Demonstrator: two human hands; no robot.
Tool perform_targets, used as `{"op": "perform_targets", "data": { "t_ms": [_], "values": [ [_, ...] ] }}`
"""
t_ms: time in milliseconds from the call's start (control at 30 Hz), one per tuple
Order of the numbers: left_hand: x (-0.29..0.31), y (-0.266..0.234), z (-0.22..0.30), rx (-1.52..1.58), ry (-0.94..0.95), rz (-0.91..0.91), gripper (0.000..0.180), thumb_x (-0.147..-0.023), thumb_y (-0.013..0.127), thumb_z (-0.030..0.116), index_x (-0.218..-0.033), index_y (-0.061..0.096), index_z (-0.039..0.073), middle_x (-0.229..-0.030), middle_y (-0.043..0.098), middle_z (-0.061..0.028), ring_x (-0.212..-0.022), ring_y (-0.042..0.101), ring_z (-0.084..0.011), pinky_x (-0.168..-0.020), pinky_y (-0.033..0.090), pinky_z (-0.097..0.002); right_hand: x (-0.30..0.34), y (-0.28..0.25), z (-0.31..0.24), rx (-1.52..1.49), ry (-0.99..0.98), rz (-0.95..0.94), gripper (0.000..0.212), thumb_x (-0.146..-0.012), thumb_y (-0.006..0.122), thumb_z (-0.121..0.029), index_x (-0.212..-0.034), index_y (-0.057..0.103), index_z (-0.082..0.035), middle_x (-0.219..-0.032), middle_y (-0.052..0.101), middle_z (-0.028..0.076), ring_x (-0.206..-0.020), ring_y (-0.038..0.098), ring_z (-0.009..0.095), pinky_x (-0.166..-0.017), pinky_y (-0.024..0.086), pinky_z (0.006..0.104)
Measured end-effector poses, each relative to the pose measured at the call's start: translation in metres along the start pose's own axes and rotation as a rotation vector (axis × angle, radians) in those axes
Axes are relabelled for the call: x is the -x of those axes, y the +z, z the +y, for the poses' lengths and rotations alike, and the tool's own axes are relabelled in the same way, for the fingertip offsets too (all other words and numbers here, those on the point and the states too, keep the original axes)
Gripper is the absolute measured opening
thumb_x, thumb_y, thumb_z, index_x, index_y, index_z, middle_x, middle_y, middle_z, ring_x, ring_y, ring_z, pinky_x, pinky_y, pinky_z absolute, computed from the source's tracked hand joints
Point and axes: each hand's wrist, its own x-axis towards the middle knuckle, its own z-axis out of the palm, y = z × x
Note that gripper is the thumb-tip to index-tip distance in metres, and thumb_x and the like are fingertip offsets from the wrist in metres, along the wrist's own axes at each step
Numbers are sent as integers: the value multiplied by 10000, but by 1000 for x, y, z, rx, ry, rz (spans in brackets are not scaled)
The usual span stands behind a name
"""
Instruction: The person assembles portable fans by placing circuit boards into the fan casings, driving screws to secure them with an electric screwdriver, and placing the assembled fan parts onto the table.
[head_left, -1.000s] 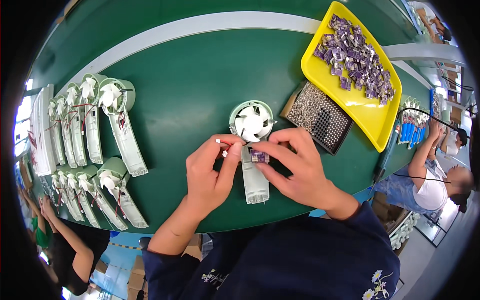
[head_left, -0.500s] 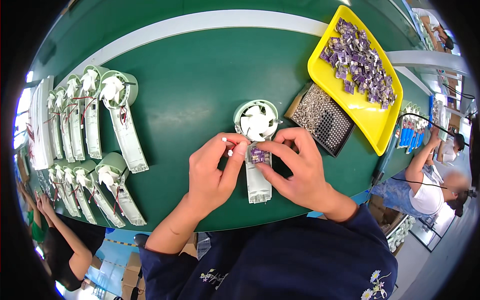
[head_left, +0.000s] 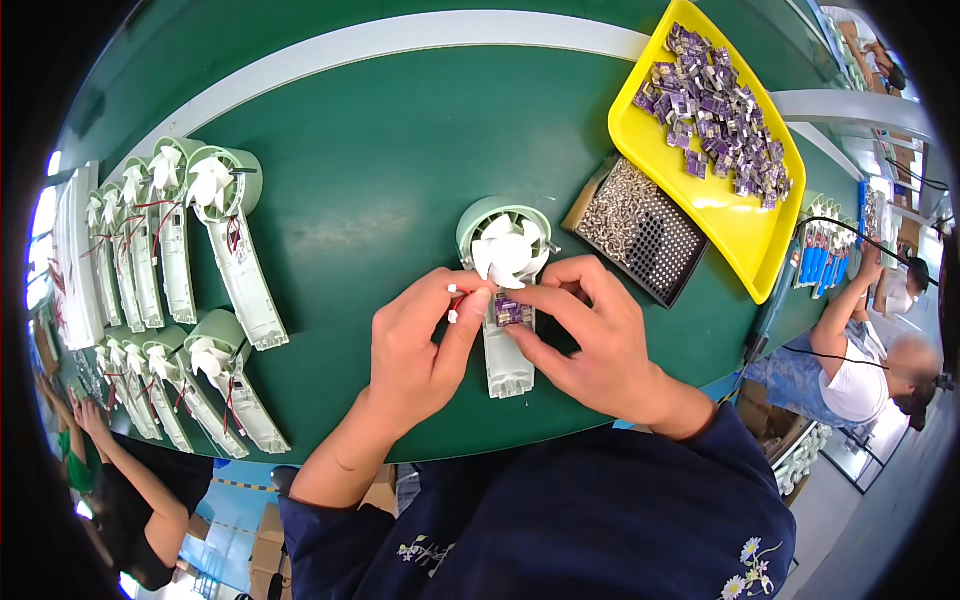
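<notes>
A pale green handheld fan housing point(head_left: 510, 368) lies in front of me, its white blades point(head_left: 503, 252) inside the round head at the far end. My left hand point(head_left: 425, 345) is closed in a pinch on thin wires, and small white connectors point(head_left: 453, 316) stick out by its thumb and index finger. My right hand point(head_left: 600, 345) grips a small purple circuit board point(head_left: 514, 311) between thumb and fingers, over the handle just below the fan head. The fingertips of both hands nearly meet there and partly hide the wires.
Several similar fan housings point(head_left: 243, 280) with red and black wires stand in two rows at the left. A yellow tray point(head_left: 735, 240) of purple circuit boards point(head_left: 715, 120) overlaps a black perforated box point(head_left: 668, 240) of small screws point(head_left: 622, 205) at the right. Other people work on both sides.
The whole view has shifted slightly. Both hands stay at the fan, still holding the wires and the circuit board, with only small finger movements.
</notes>
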Motion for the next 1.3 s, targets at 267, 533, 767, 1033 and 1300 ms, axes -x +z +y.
{"op": "perform_targets", "data": {
  "t_ms": [267,533,767,1033,1300],
  "values": [
    [-4,-2,4,-83,74,-15,43,-903,644,-9,-934,670,-23,-748,616,-110,-620,596,-204,-569,466,-297,0,3,0,0,7,25,359,-692,863,-59,-1022,721,-60,-912,590,53,-724,610,172,-583,483,289],
    [1,-1,2,-23,45,-49,78,-925,617,2,-988,661,-13,-797,639,-120,-665,622,-214,-599,486,-302,1,2,-2,41,20,32,338,-703,862,-74,-1011,724,-74,-894,605,28,-675,611,150,-534,476,276],
    [-1,-2,6,-135,126,-74,153,-834,721,-19,-981,691,11,-766,627,-85,-620,600,-179,-566,480,-285,2,2,0,7,15,31,326,-723,853,-90,-1023,724,-84,-892,615,21,-661,618,143,-517,468,270],
    [-4,-5,0,-149,208,-97,204,-744,791,-38,-925,722,23,-757,628,-78,-603,595,-160,-548,479,-282,0,-2,3,-27,8,-4,330,-766,826,-96,-1078,720,-92,-912,625,29,-669,626,137,-532,487,260],
    [-1,-3,0,-167,219,-54,188,-732,784,-68,-894,716,-3,-761,653,-80,-629,609,-149,-567,470,-258,0,-8,3,-122,65,-101,326,-803,774,-49,-1117,687,-76,-939,646,49,-675,649,135,-566,514,259]
  ]
}}
